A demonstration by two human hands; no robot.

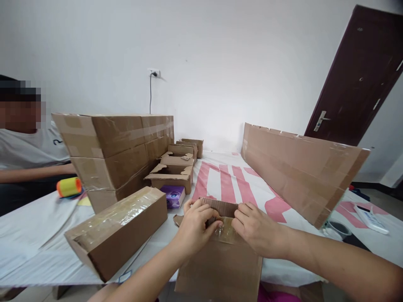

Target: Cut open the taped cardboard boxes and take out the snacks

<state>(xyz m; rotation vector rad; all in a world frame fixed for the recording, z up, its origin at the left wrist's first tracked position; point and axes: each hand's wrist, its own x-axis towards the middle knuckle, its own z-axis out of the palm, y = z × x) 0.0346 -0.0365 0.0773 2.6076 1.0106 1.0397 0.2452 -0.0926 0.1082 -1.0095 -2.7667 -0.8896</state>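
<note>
White-and-pink cloth [231, 184] lay under the purple packet [173, 196]. On that packet's near side, the left hand [199, 219] and right hand [258, 228], fingers curled in, pinched the cardboard box [220, 265] by its top edge; probably light and stiff, it suited gripping by its sides.
</note>
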